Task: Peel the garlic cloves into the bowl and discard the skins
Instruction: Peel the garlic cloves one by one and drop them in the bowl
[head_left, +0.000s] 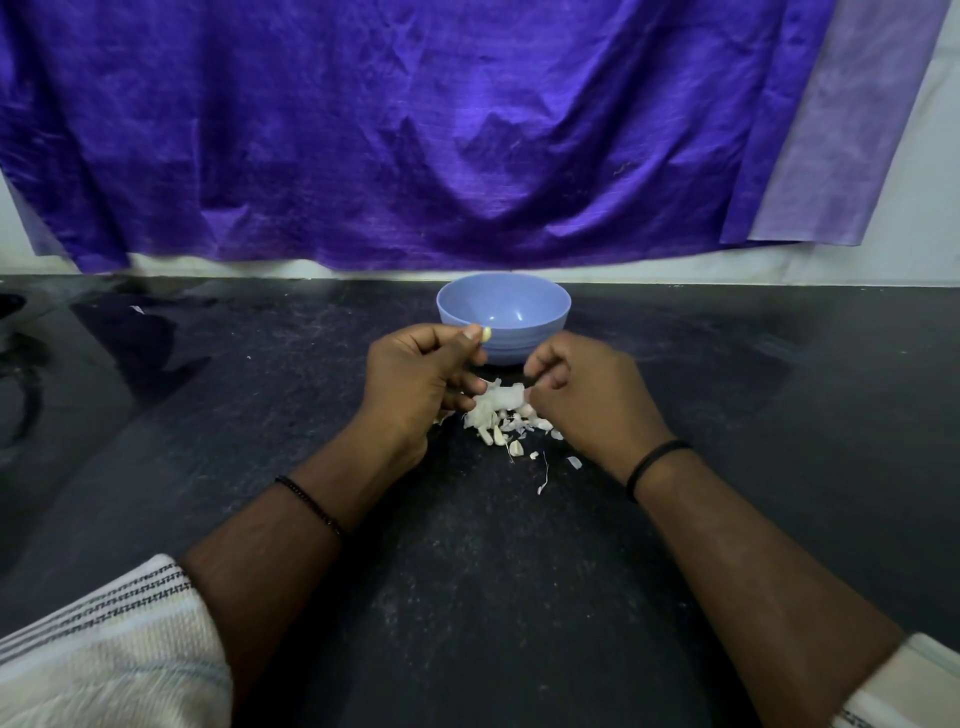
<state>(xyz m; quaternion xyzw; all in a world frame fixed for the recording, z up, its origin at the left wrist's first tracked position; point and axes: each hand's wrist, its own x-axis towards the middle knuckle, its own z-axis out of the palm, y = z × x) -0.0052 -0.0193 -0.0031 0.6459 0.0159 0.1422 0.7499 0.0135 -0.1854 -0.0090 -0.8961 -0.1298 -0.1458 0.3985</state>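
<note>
Bowl (503, 317) behind garlic pile (501, 421) on counter (208, 389)

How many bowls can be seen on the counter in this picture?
1. The blue bowl stands on the dark counter just beyond both hands, in front of the purple cloth. No other bowl shows.

A home kitchen: dark stone counter (675, 519), purple cloth (415, 130) hung over the wall.
</note>
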